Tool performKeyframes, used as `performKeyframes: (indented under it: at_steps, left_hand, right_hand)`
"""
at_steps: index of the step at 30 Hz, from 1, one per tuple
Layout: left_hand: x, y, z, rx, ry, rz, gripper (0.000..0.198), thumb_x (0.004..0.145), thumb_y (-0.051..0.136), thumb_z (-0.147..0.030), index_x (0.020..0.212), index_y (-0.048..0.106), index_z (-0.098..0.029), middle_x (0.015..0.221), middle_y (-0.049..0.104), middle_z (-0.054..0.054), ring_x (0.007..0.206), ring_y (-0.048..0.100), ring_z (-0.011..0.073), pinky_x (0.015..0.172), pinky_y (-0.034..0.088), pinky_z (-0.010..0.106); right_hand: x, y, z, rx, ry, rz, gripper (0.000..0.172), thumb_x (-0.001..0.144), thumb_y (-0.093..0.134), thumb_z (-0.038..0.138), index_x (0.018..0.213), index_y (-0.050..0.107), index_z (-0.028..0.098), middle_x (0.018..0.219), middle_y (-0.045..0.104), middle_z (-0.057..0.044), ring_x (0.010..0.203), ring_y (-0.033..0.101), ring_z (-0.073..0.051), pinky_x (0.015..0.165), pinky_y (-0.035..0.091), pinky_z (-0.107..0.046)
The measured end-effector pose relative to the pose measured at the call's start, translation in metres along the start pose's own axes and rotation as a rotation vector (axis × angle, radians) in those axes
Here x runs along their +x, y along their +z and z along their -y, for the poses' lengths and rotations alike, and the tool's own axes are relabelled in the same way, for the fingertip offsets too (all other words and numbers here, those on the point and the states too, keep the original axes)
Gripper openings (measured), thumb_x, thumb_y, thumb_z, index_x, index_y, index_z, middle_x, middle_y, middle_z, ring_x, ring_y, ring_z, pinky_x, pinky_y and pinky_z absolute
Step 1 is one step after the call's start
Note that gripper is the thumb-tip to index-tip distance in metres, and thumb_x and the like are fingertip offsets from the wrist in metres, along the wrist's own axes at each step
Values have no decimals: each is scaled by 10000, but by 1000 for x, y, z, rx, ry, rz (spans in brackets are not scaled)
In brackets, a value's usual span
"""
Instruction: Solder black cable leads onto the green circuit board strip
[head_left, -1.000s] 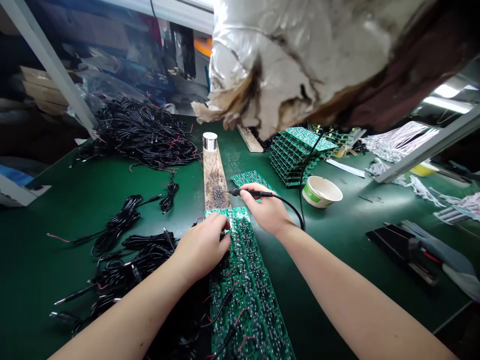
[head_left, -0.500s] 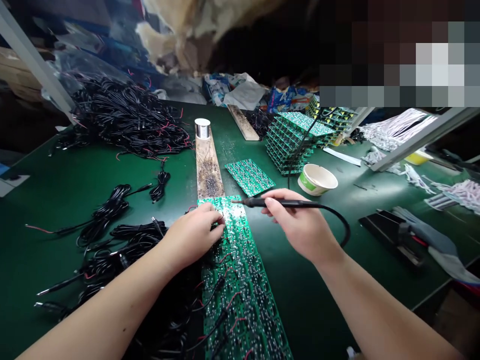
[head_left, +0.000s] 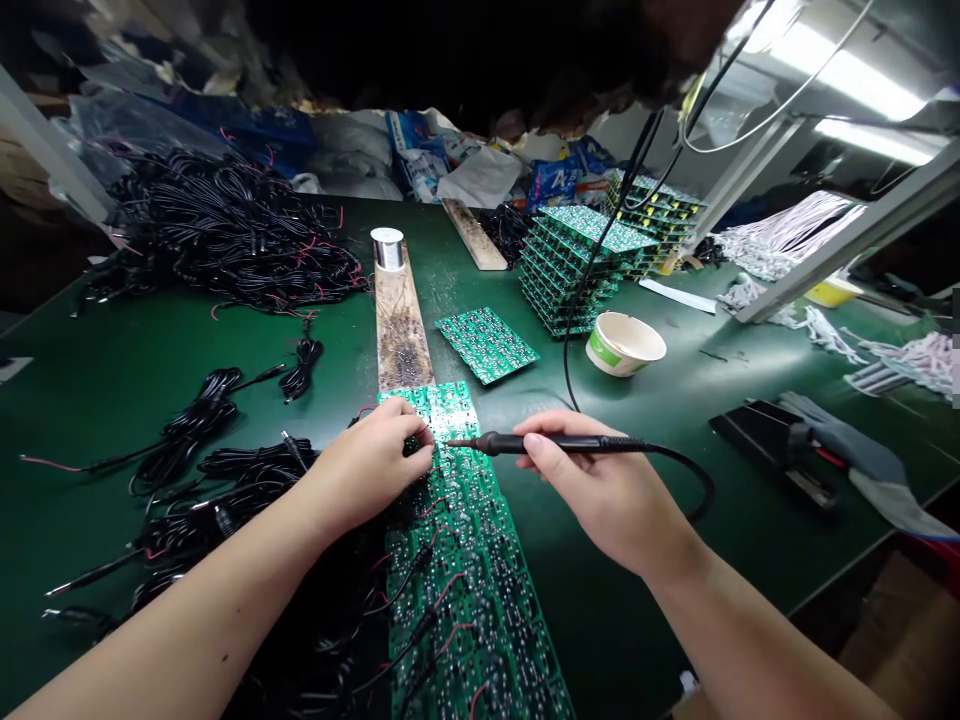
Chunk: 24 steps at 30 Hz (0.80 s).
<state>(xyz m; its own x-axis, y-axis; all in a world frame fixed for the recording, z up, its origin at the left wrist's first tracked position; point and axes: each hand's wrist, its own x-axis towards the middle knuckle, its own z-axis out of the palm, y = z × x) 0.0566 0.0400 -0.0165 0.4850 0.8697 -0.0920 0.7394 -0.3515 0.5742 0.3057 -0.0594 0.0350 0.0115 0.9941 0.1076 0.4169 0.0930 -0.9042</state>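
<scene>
In my right hand [head_left: 592, 480] is a soldering iron [head_left: 559, 443], held like a pen and pointing left. Its tip is at the green circuit boards [head_left: 487, 540], close to the fingers of my left hand [head_left: 382, 450]. The left hand rests over the left edge of the boards, thumb and forefinger pinched on a thin wire, mostly hidden by the fingers. Black cables with red wire ends [head_left: 424, 625] lie across the nearer boards. Beyond the boards is a scorched wooden strip [head_left: 401, 330] with a solder spool [head_left: 388, 250] on its far end.
A loose circuit board [head_left: 487, 345] lies near a paper bowl [head_left: 626, 345]. Stacked boards [head_left: 577, 270] stand behind. Bundled black cables [head_left: 195, 425] lie left, with a large cable heap [head_left: 225, 230] farther back. A black tool with a grey handle [head_left: 780, 455] lies right.
The soldering iron's tip has moved down the board, nearer my left fingers. My left hand stays pinched at the board edge. The head view has shifted slightly.
</scene>
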Motion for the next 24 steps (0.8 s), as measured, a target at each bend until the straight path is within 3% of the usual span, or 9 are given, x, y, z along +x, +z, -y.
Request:
performKeyframes:
  at_steps: [12,24]
  left_hand:
    - [1,2,-4,90,2,-14,224,930,553,-382,878,724,-247,1098,654,43,987,654,233,923,497,383]
    - [1,3,-3,103,30,-9,252,948,522,-390,881,718,-246,1112,646,47,1011,652,237,902,486,379]
  right_hand:
    - [3,1,-1,-64,-19,52,193,1048,638,383,1062,776,249,969,801,-29,864,755,-205,782,614,-336]
    - [-8,-3,0,-47,-15,-29,210,1050,646,418,1097,778,261,994,804,-31,869,755,-202,693,601,-304]
